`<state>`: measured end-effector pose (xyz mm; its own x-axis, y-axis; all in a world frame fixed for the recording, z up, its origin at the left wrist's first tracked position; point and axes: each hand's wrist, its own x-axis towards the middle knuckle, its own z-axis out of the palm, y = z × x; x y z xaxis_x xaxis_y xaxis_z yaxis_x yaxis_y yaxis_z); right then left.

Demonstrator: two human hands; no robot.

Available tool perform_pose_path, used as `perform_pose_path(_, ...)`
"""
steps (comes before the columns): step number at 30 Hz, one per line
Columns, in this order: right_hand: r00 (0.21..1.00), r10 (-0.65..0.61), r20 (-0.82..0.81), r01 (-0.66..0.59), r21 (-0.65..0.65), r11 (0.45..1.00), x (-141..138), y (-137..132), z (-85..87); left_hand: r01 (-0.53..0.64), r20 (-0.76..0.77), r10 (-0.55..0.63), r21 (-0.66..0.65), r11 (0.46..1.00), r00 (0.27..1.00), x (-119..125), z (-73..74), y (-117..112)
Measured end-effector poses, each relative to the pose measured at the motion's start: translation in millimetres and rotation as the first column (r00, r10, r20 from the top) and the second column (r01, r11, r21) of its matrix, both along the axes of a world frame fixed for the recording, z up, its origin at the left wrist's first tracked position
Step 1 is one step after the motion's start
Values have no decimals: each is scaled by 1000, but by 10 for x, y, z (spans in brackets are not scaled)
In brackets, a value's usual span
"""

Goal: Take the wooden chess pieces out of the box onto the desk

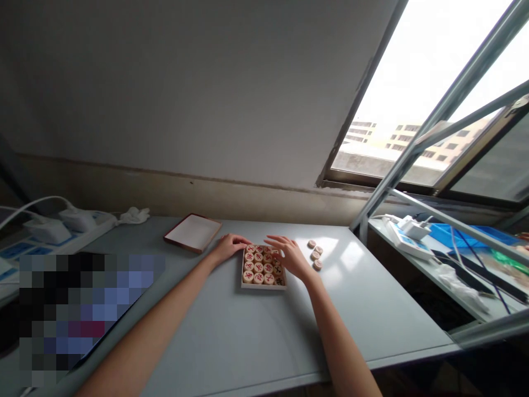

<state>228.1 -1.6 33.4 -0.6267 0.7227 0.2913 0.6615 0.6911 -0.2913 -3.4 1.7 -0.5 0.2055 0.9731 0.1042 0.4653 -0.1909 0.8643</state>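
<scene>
- Open tray (pixel 264 287) mid-table, abt. straight ahead, betw. both hands; approx. square, so no clear long axis.
- Round discs (pixel 258 267) in rows inside; mostly red chars facing up, a couple w/ dark chars down the R col., seemingly sitting lower than the rest.
- L hand (pixel 225 248) at tray's far-L corner, fingers against the rim; cannot tell if clamped on it or just resting.
- R hand (pixel 294 256) over tray's far-R corner, fingers spread & reaching L across the top discs; cannot tell if any disc pinched under the tips.
- Key relation: loose discs (pixel 317 264), approx. 4, on table (pixel 198 320) to the R of R hand, near but apart from it; opp. side from where R fingertips point.
- R hand clearly nearer to those; L hand on far side of tray, w/ tray & R hand in betw.
- Loose group strung out roughly near-to-far, a bit crooked; each disc round, so no long axis & no preferred grip angle, prob.
- Lid-like shallow box (pixel 193 233) beyond L hand, toward the wall, pale inside up, apart from tray.
- Power strip (pixel 101 226) farther L, w/ plugs in.
</scene>
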Motion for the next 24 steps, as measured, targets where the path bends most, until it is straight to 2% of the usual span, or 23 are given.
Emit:
perform_pose_path(4,999,9,-34,-11,-48,999,-98,-32,-40,8,15,-7,-10,1000,1000,-1,2,9)
perform_pose_path(7,985,-57,-162,53,-30,998,-28,28,-53,1,14,0,-28,1000,1000,8,21,-4)
perform_pose_path(9,960,-151,-236,151,-20,988,64,82,-50,-3,20,3,-33,999,1000,16,38,-20)
perform_pose_path(11,926,-308,-219,315,-3,949,192,133,-53,-2,24,3,-38,999,1000,24,52,-33)
perform_pose_path(14,841,-538,-61,542,80,837,420,189,-87,-8,23,9,-53,999,1000,28,56,-34)
perform_pose_path(16,783,-622,5,617,121,778,537,210,-104,-7,32,9,-55,998,999,27,50,-27)
perform_pose_path(18,774,-633,-21,632,103,768,573,210,-87,-1,39,3,-53,999,999,26,47,-24)
perform_pose_path(19,801,-595,-66,599,75,797,553,199,-63,0,38,2,-50,999,999,26,49,-25)
perform_pose_path(20,849,-515,-118,522,40,852,508,179,-30,0,36,2,-47,999,999,27,53,-27)
perform_pose_path(22,947,-260,-188,256,-45,966,362,113,43,2,35,-1,-39,999,999,30,67,-36)
perform_pose_path(23,975,-113,-191,95,-101,990,275,70,76,9,41,-8,-35,999,999,32,75,-40)
perform_pose_path(24,984,15,-177,-45,-165,985,190,24,103,18,49,-16,-30,999,999,35,83,-44)
